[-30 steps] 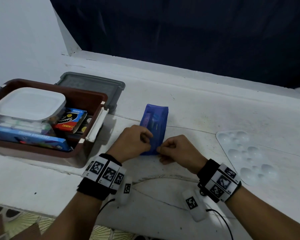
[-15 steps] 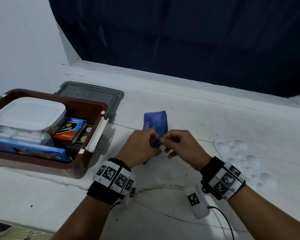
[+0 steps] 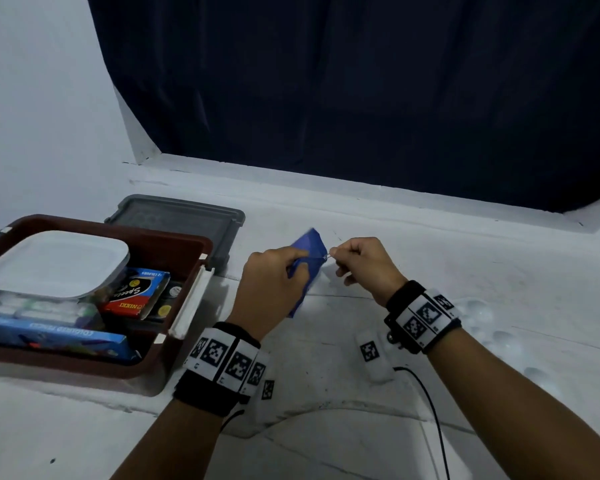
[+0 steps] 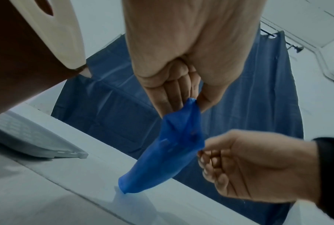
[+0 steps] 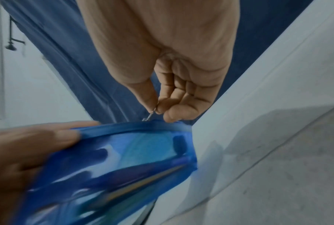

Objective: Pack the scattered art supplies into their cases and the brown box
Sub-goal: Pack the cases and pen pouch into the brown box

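A translucent blue zip pouch (image 3: 311, 247) is tilted up off the white table, its far end touching the surface. My left hand (image 3: 278, 275) pinches the pouch's near end (image 4: 189, 106) between thumb and fingers. My right hand (image 3: 357, 261) pinches the small metal zipper pull (image 5: 150, 116) at the pouch's top edge (image 5: 135, 127). Pens or brushes show through the pouch wall (image 5: 124, 167). The brown box (image 3: 174, 341) sits open at the left, holding a white lidded tub (image 3: 54, 263), a red and blue crayon pack (image 3: 136, 289) and a blue coloured-pencil box (image 3: 52, 336).
A grey lid (image 3: 184, 216) lies behind the brown box. A clear paint palette (image 3: 482, 317) rests on the table to the right of my right wrist. A dark curtain (image 3: 361, 91) hangs behind the ledge. A cable (image 3: 430, 407) trails from my right wrist.
The pouch has been lifted from lying flat to tilted up. Both hands rose and moved away from me, and my right hand drew the zipper pull along the top edge toward the far end.
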